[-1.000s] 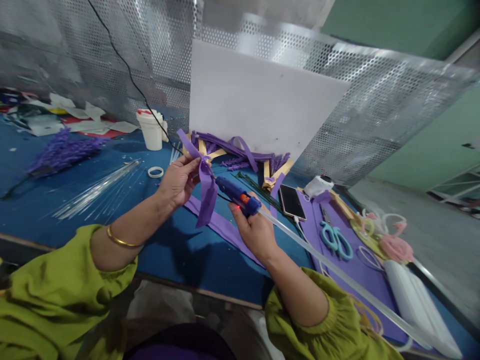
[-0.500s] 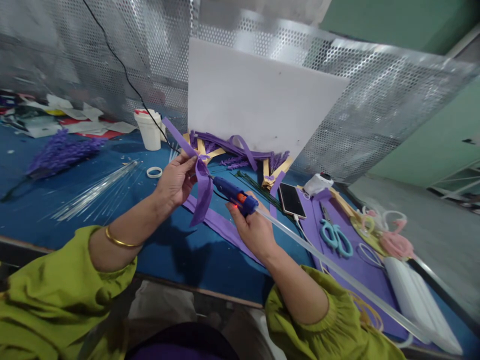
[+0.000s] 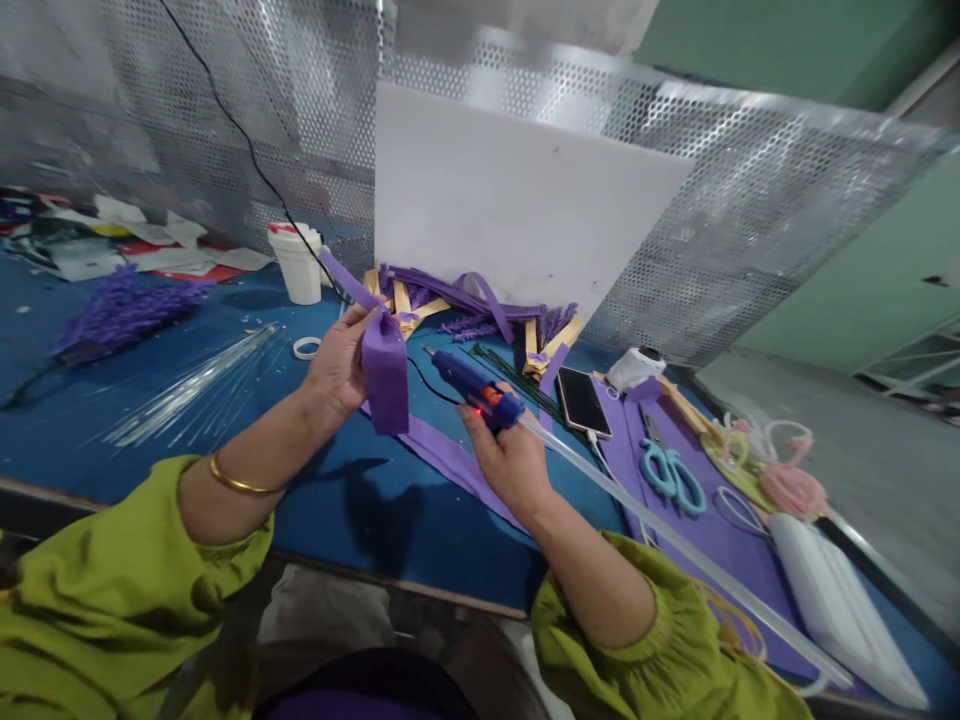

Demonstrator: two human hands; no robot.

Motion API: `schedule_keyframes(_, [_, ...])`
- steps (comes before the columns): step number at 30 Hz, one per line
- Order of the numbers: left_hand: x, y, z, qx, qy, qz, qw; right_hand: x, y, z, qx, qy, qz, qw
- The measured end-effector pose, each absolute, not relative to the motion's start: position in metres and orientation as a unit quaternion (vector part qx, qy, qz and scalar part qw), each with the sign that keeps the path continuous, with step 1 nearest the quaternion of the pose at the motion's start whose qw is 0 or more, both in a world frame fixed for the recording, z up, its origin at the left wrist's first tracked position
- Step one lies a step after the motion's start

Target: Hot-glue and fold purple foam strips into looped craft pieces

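Head view, and it's the blue table [image 3: 450,555] that fills the scene, a white board [image 3: 510,200] leaning up at the back! Over to the right lies a purple sheet [image 3: 626,450], while purple flowers [image 3: 139,305] spread out far left. Now the hands: the left hand [image 3: 337,365] pinches a ribbon [image 3: 386,385] between thumb and fingers, raised above the table, one end angling up toward the cup [image 3: 298,265], a broad fold hanging down! And the right hand [image 3: 514,455] is wrapped firmly round a glue gun [image 3: 465,378], a long clear stick [image 3: 675,545] trailing from its rear, its nozzle aimed at the ribbon, just beside it with a slim gap! Blue scissors [image 3: 672,472] rest on the sheet, a phone [image 3: 583,400] sits past the right hand, and last, near the cup, a little white ring [image 3: 306,356]!
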State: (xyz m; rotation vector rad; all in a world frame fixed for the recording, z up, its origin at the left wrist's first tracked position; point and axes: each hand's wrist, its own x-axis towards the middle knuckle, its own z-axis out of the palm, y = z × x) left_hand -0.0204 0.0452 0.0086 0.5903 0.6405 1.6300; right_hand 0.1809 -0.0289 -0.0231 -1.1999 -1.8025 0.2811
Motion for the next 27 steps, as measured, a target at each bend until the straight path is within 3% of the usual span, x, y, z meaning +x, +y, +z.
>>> schedule_keyframes(6, [-0.017,0.040,0.010,0.248,0.294,0.712,0.587,0.182,-0.017,-0.015,-0.413,-0.522,0.465,0.584])
schedule_keyframes(11, [-0.017,0.040,0.007,0.281,0.302,0.705,0.577,0.191,0.004,-0.018,-0.388,-0.357,0.627,0.574])
schedule_keyframes(17, [-0.015,0.041,0.000,0.272,0.270,0.700,0.602,0.201,0.024,-0.038,-0.479,-0.329,0.640,0.502])
schedule_keyframes(27, [-0.012,0.035,0.002,0.305,0.278,0.695,0.590,0.210,0.033,-0.053,-0.523,-0.396,0.574,0.490])
